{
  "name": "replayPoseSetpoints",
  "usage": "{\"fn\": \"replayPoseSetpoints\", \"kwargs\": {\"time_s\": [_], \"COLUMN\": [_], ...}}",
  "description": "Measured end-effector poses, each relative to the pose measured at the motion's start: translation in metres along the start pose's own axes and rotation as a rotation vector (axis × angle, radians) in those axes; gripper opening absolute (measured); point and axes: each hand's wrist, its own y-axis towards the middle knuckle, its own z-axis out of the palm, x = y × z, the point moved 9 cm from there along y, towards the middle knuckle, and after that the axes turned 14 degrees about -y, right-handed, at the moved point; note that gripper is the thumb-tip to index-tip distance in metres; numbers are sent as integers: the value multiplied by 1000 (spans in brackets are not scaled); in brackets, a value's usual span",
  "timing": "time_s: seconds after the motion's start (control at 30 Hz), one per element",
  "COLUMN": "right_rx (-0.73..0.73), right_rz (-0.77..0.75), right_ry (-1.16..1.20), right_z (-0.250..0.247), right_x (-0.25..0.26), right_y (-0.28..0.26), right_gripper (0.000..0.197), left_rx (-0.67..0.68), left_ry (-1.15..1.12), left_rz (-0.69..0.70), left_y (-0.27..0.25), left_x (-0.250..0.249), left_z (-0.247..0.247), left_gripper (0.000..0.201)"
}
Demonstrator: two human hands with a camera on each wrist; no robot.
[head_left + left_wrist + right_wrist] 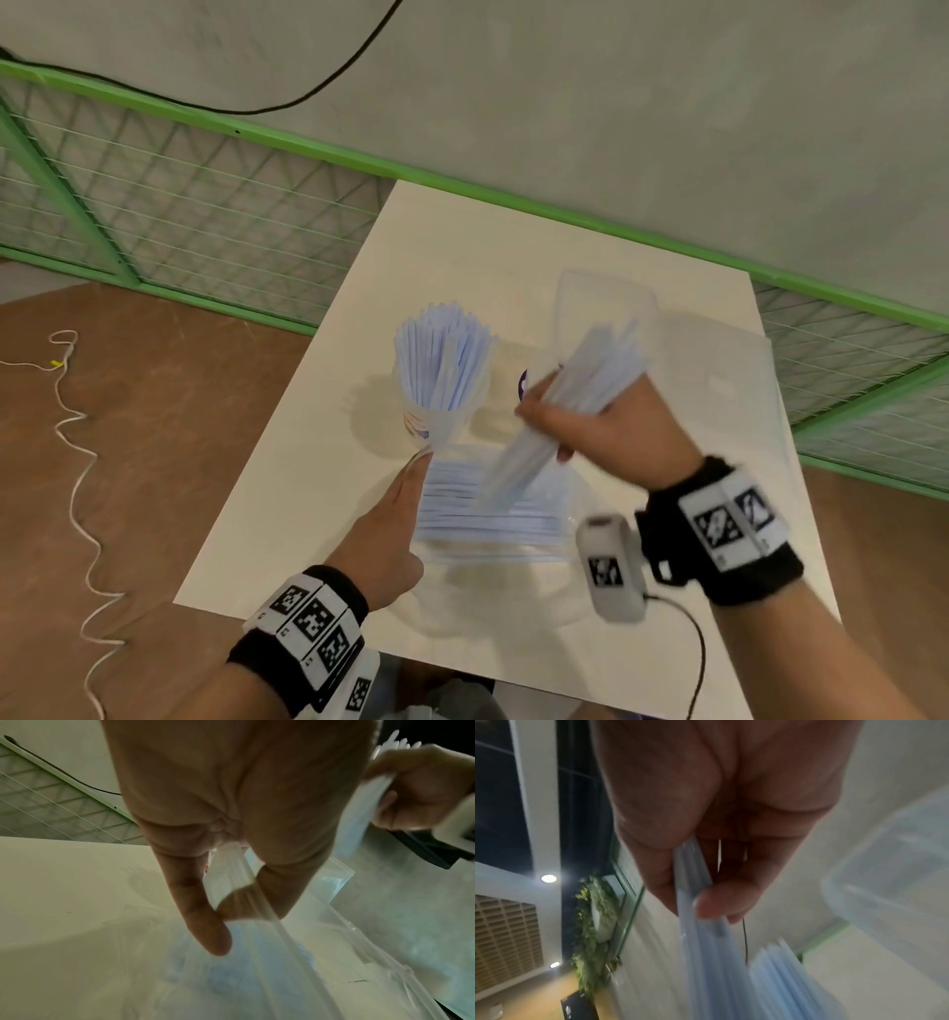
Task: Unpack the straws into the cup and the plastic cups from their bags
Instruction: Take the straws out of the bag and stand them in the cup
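Note:
A printed cup (441, 406) stands at the table's middle, packed with pale blue straws (441, 354). My right hand (544, 426) grips a slanted bundle of straws (580, 390) just right of the cup and above the table; in the right wrist view the fingers (713, 902) curl round that bundle (700, 953). The clear straw bag (493, 514) lies flat below it with several straws still inside. My left hand (418, 460) pinches the bag's left corner; thumb and finger (205, 923) hold the clear film (239, 898).
Clear plastic cups in a transparent bag (606, 303) lie behind the right hand, with more clear film (719, 390) to the right. The white table (287, 514) ends near my wrists. A green mesh fence (205, 205) runs behind it. A white cord (77, 462) lies on the floor.

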Motion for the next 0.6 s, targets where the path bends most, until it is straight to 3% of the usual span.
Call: {"fn": "replayPoseSetpoints", "kwargs": {"time_s": [0.13, 0.27, 0.4, 0.5, 0.6], "right_rx": [-75, -51, 27, 62, -27], "right_rz": [-97, -108, -106, -132, -145], "right_ry": [-45, -99, -267, -384, -361], "right_z": [-22, 1, 36, 56, 49], "right_x": [45, 61, 47, 30, 25], "right_y": [46, 80, 101, 108, 109], "right_gripper": [4, 5, 10, 48, 92], "left_rx": [11, 17, 23, 24, 20], "left_ry": [5, 23, 21, 18, 25], "left_rz": [-19, -13, -25, -31, -29], "left_y": [-2, -2, -3, -3, -3], "left_x": [0, 2, 2, 3, 3], "left_z": [1, 1, 1, 1, 0], "left_gripper": [111, 111, 110, 111, 111]}}
